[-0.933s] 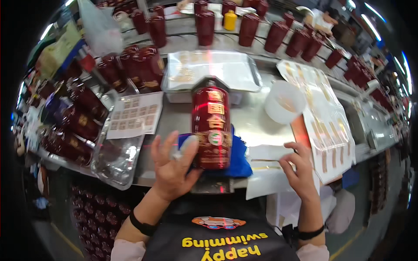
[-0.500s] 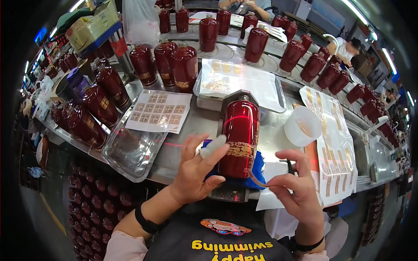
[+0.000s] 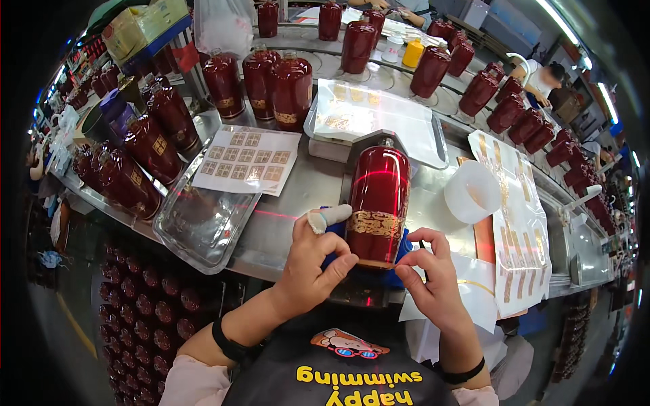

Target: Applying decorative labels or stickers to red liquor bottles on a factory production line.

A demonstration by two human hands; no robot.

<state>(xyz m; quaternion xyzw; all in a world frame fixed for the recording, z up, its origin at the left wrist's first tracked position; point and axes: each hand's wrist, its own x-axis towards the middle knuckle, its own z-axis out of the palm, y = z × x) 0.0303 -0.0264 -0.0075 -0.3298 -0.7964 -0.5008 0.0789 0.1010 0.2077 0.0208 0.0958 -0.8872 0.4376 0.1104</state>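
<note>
As the gold strip (image 3: pixel 374 263) is spanning the base of the burgundy bottle (image 3: pixel 379 196) instead of trailing, left hand (image 3: pixel 309 262) and right hand (image 3: pixel 433 279) are seemingly aligning it, each grip's closure remaining unclear.

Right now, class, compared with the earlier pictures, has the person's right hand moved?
Yes: judged against the white tub, the right hand has shifted left, closer to the base of the dark red bottle.

Glossy maroon bottle (image 3: pixel 380 193) — patterned gold band (image 3: pixel 374 224), neck (image 3: pixel 388 143) pointing away, thin gold strip (image 3: pixel 374 264) along base (image 3: pixel 371 254)
</note>
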